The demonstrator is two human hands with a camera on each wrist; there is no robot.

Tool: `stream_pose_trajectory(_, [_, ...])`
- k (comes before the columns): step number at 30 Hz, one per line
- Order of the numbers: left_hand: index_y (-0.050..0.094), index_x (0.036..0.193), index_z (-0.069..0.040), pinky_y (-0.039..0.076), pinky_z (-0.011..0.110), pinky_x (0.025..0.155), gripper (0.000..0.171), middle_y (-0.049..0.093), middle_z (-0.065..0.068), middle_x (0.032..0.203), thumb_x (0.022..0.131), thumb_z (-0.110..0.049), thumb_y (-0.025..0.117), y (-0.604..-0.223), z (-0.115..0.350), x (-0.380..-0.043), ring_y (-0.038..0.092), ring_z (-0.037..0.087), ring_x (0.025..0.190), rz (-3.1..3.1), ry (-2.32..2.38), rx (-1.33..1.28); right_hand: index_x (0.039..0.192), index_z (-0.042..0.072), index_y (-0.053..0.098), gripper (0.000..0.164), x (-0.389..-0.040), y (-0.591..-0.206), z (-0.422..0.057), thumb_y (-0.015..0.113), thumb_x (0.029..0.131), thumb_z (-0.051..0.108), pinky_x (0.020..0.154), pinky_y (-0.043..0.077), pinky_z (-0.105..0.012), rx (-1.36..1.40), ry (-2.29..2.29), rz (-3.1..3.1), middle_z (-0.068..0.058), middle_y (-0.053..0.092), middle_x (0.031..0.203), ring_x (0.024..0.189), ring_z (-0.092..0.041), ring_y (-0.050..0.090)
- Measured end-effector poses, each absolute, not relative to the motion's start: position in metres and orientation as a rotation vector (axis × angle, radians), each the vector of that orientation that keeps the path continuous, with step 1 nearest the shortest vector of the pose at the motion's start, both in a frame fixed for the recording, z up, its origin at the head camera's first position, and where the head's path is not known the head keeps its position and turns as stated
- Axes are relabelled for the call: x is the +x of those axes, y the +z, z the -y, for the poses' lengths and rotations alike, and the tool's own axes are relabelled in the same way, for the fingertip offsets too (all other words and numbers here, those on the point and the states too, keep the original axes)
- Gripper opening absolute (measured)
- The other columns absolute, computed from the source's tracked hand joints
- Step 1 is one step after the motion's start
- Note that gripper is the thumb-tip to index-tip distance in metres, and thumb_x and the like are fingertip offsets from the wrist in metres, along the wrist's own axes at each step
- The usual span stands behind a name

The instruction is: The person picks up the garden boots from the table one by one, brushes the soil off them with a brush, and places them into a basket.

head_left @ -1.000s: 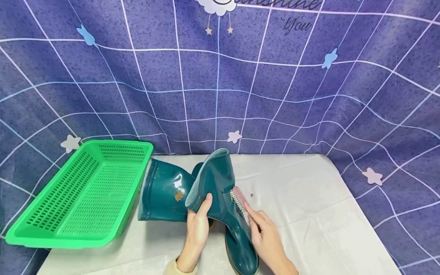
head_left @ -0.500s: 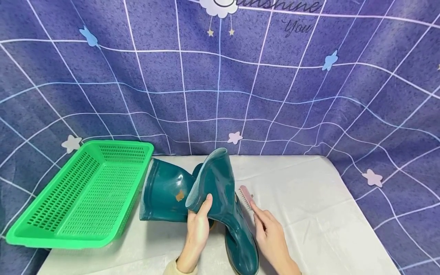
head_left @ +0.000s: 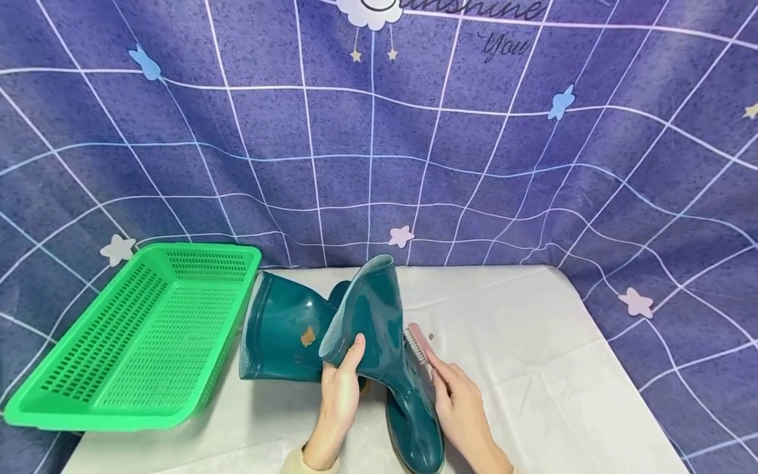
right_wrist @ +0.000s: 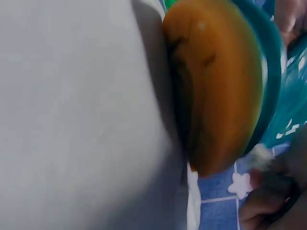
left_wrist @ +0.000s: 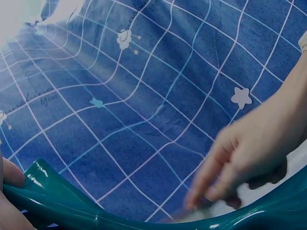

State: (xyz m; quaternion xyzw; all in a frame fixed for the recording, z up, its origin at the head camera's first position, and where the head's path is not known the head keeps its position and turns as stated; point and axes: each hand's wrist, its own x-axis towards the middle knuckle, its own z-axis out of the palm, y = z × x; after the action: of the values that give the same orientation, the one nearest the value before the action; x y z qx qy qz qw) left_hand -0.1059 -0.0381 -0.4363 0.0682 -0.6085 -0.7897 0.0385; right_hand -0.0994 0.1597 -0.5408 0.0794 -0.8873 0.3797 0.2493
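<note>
A dark green rubber boot [head_left: 374, 316] is tilted with its toe toward me and its top leaning up and left. My left hand [head_left: 341, 388] grips the boot's shaft near the opening, thumb on the outside. In my right hand [head_left: 460, 401] is a pink scrubbing brush [head_left: 419, 342], its white bristles turned to the boot's right side. Behind and to the left lies a second green boot [head_left: 287, 329] on its side, with a brown muddy patch [head_left: 308, 336] on its shaft. In the right wrist view an orange-brown sole [right_wrist: 216, 86] shows close up.
A green plastic basket [head_left: 177, 342] with slotted walls stands at the left. The table bears a white cloth [head_left: 533, 368], with a small brown crumb [head_left: 431, 336] right of the brush. A blue gridded curtain [head_left: 379, 131] hangs behind.
The brush has gone from the boot's shaft out to the right, then back slightly toward the boot. My left hand and both boots have stayed almost still.
</note>
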Motion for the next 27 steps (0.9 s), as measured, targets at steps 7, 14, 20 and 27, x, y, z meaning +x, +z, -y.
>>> stream_pose_trajectory(7, [0.033,0.163,-0.005,0.038,0.006,0.111,0.059,0.043,0.015,0.167,0.111,-0.023,0.053,-0.436,0.0374,-0.1062,0.04,0.026,0.154,1.858,-2.417,0.229,0.14,0.014,0.072,0.047,-0.0981,-0.5397,-0.1594,0.068,0.098,-0.006,0.057,0.04,-0.008,0.501,1.208,2.292,0.009,0.063,0.084,0.066,0.005,0.043])
stream_pose_trajectory(14, [0.033,0.163,-0.004,0.038,0.006,0.111,0.059,0.042,0.015,0.167,0.111,-0.022,0.054,-0.4359,0.0374,-0.1057,0.042,0.022,0.153,1.876,-2.408,0.237,0.139,0.017,0.073,0.047,-0.098,-0.5346,-0.1614,0.069,0.098,-0.005,0.056,0.037,-0.008,0.385,1.127,2.29,0.006,0.062,0.08,0.065,0.007,0.04])
stream_pose_trajectory(20, [0.037,0.161,-0.003,0.039,0.007,0.112,0.057,0.046,0.014,0.165,0.111,-0.021,0.055,-0.4368,0.036,-0.1048,0.05,-0.005,0.135,1.881,-2.394,0.238,0.139,0.013,0.072,0.045,-0.0952,-0.5327,-0.1585,0.068,0.098,-0.005,0.056,0.039,-0.008,0.46,1.109,2.307,0.009,0.061,0.08,0.064,0.005,0.041])
stream_pose_trajectory(27, [0.037,0.161,-0.003,0.038,0.006,0.111,0.057,0.046,0.015,0.165,0.111,-0.021,0.055,-0.4366,0.0366,-0.1057,0.044,0.022,0.15,1.904,-2.386,0.221,0.136,0.021,0.075,0.04,-0.0986,-0.5327,-0.1637,0.07,0.1,0.004,0.062,0.042,-0.019,0.127,1.083,2.524,0.005,0.075,0.092,0.067,0.003,0.046])
